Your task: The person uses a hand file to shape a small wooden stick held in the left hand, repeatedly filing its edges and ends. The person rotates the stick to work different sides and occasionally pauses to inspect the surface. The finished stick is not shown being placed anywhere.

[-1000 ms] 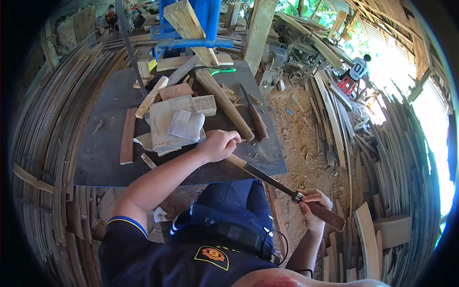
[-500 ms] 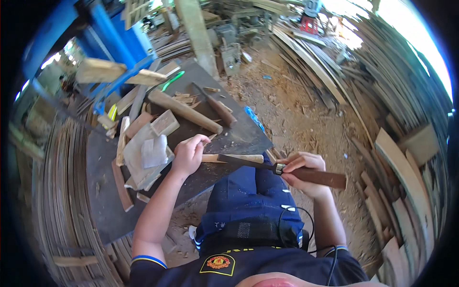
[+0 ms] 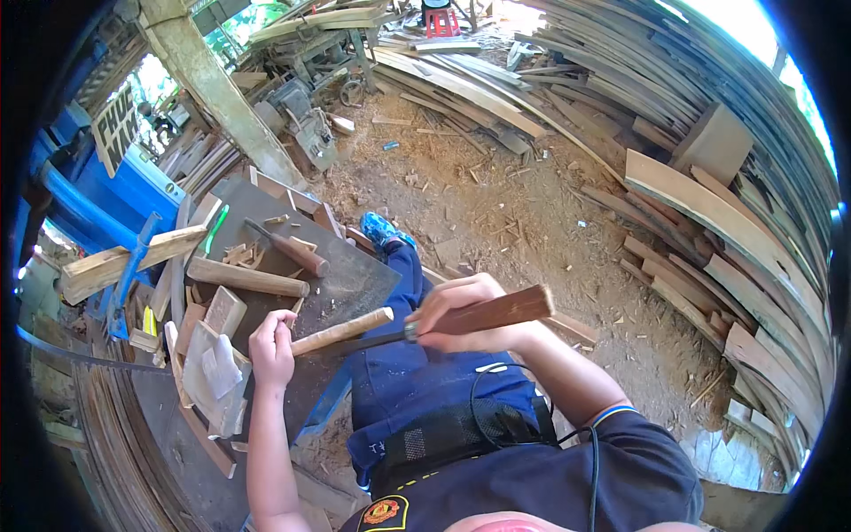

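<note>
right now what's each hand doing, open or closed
Left hand: closed around one end of the light wooden stick.
Right hand: closed on the dark wooden handle of a blade tool.

The person sits bent forward, both bare forearms coming up from the lower edge. The left arm runs almost straight up along the left side, elbow low, wrist slightly bent, and the left hand (image 3: 272,353) is curled into a fist with the knuckles facing up, fingers wrapped fully round. The right arm comes in from the lower right (a short dark sleeve with a pale band at the upper arm), bent at the elbow, forearm angled up and left across the lap. The right hand (image 3: 465,312) is clenched too, thumb side upward, fingers folded underneath. The two hands sit near each other, not touching.
</note>
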The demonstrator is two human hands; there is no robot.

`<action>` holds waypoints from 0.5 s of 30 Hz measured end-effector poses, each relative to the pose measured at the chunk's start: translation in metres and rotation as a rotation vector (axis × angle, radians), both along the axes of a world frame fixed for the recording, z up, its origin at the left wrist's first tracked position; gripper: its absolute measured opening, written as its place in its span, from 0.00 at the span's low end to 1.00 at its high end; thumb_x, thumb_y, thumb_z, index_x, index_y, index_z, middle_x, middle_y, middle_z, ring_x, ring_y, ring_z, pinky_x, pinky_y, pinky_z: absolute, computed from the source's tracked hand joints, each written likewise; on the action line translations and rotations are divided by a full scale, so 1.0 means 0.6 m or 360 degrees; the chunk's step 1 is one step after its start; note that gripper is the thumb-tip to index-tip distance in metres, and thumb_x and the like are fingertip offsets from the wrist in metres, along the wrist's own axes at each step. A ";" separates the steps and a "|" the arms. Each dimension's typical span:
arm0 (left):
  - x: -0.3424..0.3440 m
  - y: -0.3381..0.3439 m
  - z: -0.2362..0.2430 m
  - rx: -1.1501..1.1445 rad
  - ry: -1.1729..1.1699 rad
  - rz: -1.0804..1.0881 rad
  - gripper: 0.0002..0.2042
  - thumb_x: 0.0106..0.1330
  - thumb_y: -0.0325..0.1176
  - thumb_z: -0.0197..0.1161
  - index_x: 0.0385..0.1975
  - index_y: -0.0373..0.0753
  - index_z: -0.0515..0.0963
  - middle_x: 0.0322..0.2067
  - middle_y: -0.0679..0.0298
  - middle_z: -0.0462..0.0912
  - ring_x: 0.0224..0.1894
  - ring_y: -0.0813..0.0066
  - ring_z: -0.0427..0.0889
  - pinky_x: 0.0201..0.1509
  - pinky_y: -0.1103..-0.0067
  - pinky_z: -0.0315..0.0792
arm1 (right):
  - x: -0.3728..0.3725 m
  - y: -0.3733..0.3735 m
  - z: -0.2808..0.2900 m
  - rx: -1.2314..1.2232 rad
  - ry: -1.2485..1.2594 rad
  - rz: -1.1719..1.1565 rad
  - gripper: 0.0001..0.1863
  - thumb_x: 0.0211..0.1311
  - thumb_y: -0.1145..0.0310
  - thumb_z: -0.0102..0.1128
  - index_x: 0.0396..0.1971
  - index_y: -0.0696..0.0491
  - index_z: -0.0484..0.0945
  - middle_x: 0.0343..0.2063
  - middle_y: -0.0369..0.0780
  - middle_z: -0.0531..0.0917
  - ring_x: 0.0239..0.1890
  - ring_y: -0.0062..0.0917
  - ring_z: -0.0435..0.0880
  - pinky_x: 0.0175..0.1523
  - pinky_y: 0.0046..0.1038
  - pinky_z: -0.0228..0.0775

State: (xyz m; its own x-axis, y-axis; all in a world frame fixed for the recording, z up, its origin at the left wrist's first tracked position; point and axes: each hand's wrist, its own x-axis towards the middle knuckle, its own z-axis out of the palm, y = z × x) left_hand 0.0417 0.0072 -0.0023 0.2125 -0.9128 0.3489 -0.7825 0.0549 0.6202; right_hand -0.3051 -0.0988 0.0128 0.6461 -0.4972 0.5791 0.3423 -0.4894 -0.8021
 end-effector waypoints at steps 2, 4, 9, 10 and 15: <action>0.004 -0.001 -0.004 -0.0017 -0.0004 -0.0016 0.10 0.69 0.24 0.48 0.37 0.34 0.79 0.17 0.65 0.70 0.19 0.79 0.69 0.24 0.77 0.63 | -0.022 -0.009 -0.004 -0.0014 -0.0030 -0.0069 0.06 0.51 0.74 0.74 0.28 0.54 0.84 0.31 0.41 0.88 0.40 0.33 0.89 0.46 0.31 0.80; 0.007 0.000 -0.008 -0.0015 -0.0005 -0.0024 0.10 0.69 0.24 0.48 0.38 0.34 0.79 0.17 0.65 0.70 0.19 0.79 0.69 0.24 0.78 0.63 | -0.033 -0.005 -0.003 -0.0005 -0.0065 -0.0143 0.06 0.52 0.74 0.74 0.27 0.54 0.84 0.31 0.42 0.88 0.40 0.33 0.89 0.46 0.31 0.79; 0.005 -0.002 -0.004 0.0015 0.0039 -0.0019 0.10 0.68 0.24 0.48 0.38 0.34 0.79 0.17 0.65 0.70 0.19 0.79 0.69 0.25 0.78 0.63 | -0.011 0.002 0.013 0.0026 -0.0147 -0.0046 0.06 0.51 0.74 0.75 0.27 0.53 0.84 0.31 0.42 0.87 0.39 0.33 0.89 0.45 0.31 0.79; 0.001 -0.001 -0.004 0.0016 0.0056 -0.0014 0.10 0.68 0.24 0.48 0.38 0.35 0.79 0.17 0.65 0.70 0.19 0.79 0.70 0.25 0.78 0.63 | -0.011 0.003 0.015 0.0004 -0.0119 -0.0055 0.06 0.51 0.74 0.75 0.27 0.53 0.84 0.32 0.42 0.87 0.39 0.33 0.89 0.45 0.31 0.79; 0.012 0.007 0.000 0.0050 0.0004 -0.0084 0.12 0.65 0.24 0.45 0.37 0.35 0.79 0.17 0.64 0.70 0.19 0.76 0.71 0.26 0.77 0.65 | -0.012 0.005 0.002 0.0016 -0.0113 -0.0120 0.07 0.50 0.74 0.75 0.27 0.53 0.84 0.32 0.42 0.87 0.40 0.33 0.89 0.45 0.31 0.79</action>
